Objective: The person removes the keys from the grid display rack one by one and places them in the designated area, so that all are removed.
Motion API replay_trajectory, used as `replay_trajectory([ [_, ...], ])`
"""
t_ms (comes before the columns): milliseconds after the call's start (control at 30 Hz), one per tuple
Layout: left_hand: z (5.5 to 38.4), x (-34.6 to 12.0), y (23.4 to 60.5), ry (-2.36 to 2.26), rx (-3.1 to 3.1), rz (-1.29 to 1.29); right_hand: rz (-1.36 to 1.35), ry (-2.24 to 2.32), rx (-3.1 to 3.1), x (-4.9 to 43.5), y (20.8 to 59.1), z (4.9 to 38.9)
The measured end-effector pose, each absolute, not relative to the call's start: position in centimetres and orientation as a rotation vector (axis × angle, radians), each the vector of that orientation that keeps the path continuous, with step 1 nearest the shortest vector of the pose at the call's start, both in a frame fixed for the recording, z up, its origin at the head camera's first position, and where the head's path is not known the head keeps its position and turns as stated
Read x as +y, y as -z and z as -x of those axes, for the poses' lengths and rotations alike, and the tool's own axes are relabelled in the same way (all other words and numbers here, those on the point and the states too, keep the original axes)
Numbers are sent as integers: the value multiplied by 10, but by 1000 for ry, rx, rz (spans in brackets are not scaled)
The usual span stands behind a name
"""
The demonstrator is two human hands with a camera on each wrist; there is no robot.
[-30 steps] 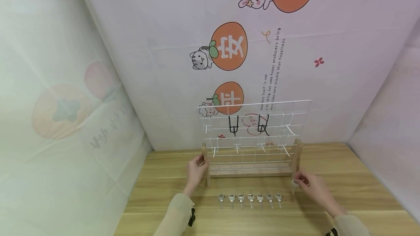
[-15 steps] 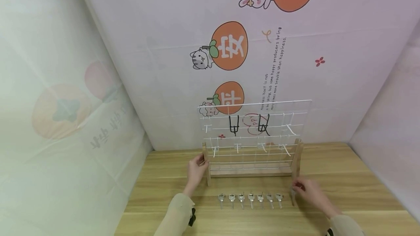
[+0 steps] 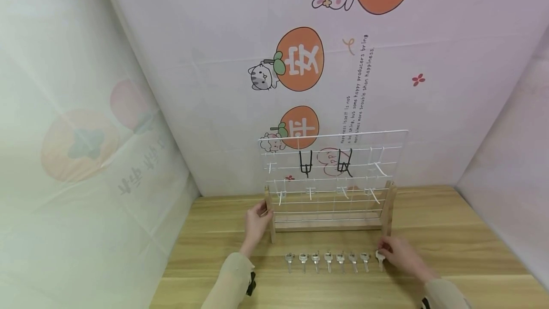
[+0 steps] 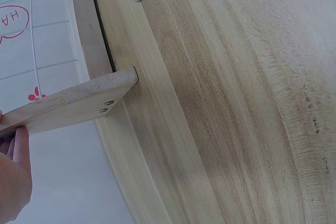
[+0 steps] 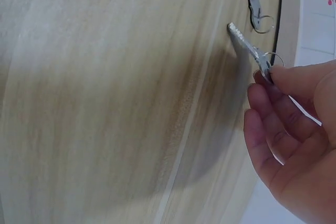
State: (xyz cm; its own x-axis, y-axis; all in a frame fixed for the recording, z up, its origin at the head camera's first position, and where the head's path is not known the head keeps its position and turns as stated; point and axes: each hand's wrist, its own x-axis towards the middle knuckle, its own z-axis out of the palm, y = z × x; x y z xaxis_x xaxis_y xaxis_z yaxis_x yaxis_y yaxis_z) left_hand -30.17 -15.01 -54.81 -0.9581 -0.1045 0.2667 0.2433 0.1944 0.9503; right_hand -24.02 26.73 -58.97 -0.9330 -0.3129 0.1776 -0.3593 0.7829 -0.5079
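Observation:
My right hand (image 3: 401,254) pinches a silver key (image 5: 261,61) by its head between thumb and fingers, low over the wooden table. A small wire ring hangs on that key, and its toothed blade points away from the fingertips. To its left lies a row of several similar keys (image 3: 328,257), blades toward me. My left hand (image 3: 256,227) grips the left wooden post (image 3: 272,231) of a white wire grid rack (image 3: 326,213). In the left wrist view, the fingers wrap the post's edge, partly hidden behind it.
White hooks (image 3: 310,194) and two black hooks (image 3: 305,168) hang on the grid. A wooden crossbar (image 3: 328,226) joins the posts at the bottom. Behind stands a white cloth backdrop (image 3: 223,108) with cartoon prints, and cloth side walls flank the wooden table (image 3: 231,280).
My right hand has moved left and slightly down with the key, bringing it to the right end of the row. The left hand stays on the post.

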Motion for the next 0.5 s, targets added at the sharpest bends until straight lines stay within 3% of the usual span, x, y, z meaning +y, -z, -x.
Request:
replay_trajectory([
  [300, 281, -145, 513, 1839, -2235, 161, -625, -883, -2909, 267, 599, 247],
  [500, 283, -146, 516, 1853, -2236, 149, -643, -904, -2900, 267, 600, 247],
])
